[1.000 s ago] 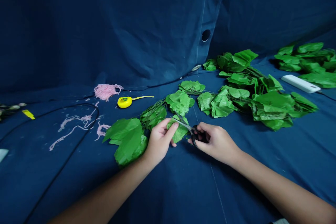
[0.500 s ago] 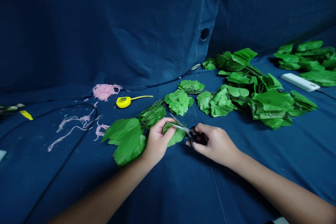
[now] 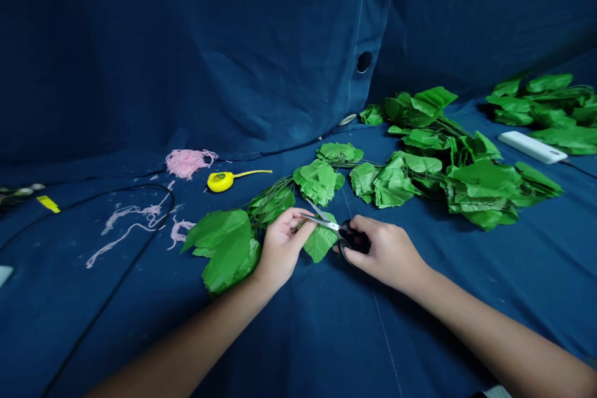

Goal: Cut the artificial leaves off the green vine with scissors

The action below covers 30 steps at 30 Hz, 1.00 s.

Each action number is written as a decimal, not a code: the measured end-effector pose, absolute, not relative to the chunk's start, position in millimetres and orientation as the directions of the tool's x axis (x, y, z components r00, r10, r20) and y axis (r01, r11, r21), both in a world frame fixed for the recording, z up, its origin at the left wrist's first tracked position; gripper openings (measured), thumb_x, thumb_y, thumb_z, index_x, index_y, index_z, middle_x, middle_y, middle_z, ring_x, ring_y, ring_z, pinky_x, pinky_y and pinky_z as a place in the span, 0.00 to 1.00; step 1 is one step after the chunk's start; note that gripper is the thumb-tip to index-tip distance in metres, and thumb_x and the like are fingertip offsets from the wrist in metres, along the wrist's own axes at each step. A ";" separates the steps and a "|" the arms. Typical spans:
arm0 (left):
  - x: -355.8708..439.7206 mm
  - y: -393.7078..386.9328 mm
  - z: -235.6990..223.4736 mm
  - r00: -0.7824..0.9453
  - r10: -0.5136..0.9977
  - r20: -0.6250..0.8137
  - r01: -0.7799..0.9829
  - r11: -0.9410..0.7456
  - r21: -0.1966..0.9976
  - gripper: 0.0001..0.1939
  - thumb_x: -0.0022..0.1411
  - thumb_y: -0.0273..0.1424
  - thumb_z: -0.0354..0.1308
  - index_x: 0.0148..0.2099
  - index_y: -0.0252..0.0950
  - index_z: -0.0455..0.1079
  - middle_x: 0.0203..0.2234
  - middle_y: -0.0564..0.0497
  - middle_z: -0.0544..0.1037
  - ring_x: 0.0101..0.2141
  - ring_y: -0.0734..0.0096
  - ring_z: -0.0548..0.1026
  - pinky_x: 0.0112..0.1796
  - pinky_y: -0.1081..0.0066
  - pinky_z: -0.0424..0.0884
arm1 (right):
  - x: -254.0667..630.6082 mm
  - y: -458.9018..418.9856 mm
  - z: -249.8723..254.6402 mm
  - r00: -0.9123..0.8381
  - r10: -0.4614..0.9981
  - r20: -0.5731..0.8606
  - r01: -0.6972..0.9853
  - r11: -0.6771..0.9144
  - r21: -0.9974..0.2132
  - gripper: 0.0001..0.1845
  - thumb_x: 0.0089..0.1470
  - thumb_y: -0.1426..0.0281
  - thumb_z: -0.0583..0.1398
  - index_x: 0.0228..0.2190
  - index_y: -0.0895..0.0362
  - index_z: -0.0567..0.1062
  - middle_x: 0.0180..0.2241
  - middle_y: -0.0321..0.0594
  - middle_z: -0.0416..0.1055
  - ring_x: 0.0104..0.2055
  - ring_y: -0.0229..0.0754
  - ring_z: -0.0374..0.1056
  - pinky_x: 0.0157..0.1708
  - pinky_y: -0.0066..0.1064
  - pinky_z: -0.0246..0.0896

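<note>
In the head view my right hand (image 3: 385, 252) is closed round the black handles of a pair of scissors (image 3: 329, 222). Their blades are parted and reach to the fingertips of my left hand (image 3: 284, 249). That hand pinches a single green artificial leaf (image 3: 319, 245) by its top, which the fingers and blades partly cover. The leaf hangs just under the blades. Left of my left hand lies a bunch of larger green leaves (image 3: 226, 245), partly behind the wrist. Beyond it a stack of leaves (image 3: 317, 180) on thin stems rests on the blue cloth (image 3: 321, 336).
Pink yarn (image 3: 189, 163) and a yellow tape measure (image 3: 220, 181) lie at the back left, near a black cable (image 3: 116, 289). More leaf bunches (image 3: 485, 183) spread to the right, beside a white power bank-like block (image 3: 532, 147). A blue curtain (image 3: 209, 43) hangs behind.
The leaf in my left fingers has shifted right and turned, so more of it shows. The scissors have moved slightly right, blades still parted. Nothing else has visibly moved.
</note>
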<state>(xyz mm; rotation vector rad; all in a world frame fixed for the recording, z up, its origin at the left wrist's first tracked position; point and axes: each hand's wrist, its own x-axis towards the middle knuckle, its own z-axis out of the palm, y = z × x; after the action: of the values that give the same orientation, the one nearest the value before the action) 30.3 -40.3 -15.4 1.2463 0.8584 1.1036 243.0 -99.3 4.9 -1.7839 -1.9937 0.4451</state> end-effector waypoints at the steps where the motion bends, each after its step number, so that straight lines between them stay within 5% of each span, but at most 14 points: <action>1: 30.3 -40.1 -15.3 0.271 0.960 0.074 -0.155 -0.033 0.987 0.07 0.64 0.31 0.66 0.43 0.35 0.73 0.38 0.49 0.81 0.40 0.69 0.78 0.43 0.72 0.71 | 243.9 -99.2 5.2 -0.088 0.991 0.104 0.858 0.128 -0.497 0.14 0.54 0.57 0.64 0.36 0.53 0.72 0.34 0.30 0.75 0.32 0.36 0.70 0.30 0.26 0.51; 13: 27.4 -37.2 -16.3 0.334 0.935 0.119 -0.083 -0.096 0.992 0.06 0.68 0.34 0.61 0.43 0.36 0.73 0.38 0.51 0.76 0.40 0.69 0.73 0.45 0.73 0.67 | 254.2 -97.8 12.2 -0.144 0.976 0.161 0.862 0.204 -0.464 0.13 0.56 0.58 0.64 0.39 0.51 0.74 0.36 0.31 0.75 0.33 0.35 0.71 0.30 0.25 0.49; 30: 28.6 -39.7 -13.4 0.269 0.962 0.038 -0.078 -0.017 0.997 0.09 0.63 0.34 0.67 0.43 0.35 0.80 0.38 0.46 0.83 0.39 0.65 0.80 0.45 0.67 0.75 | 253.7 -96.8 11.1 -0.125 0.981 0.149 0.847 0.184 -0.498 0.12 0.56 0.59 0.64 0.37 0.53 0.75 0.35 0.34 0.76 0.32 0.36 0.71 0.30 0.26 0.52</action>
<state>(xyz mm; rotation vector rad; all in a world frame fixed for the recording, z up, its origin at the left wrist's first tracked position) 28.6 -39.7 -13.4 1.2912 0.9392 1.0598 253.7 -96.8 11.1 -1.7136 -2.0275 0.4073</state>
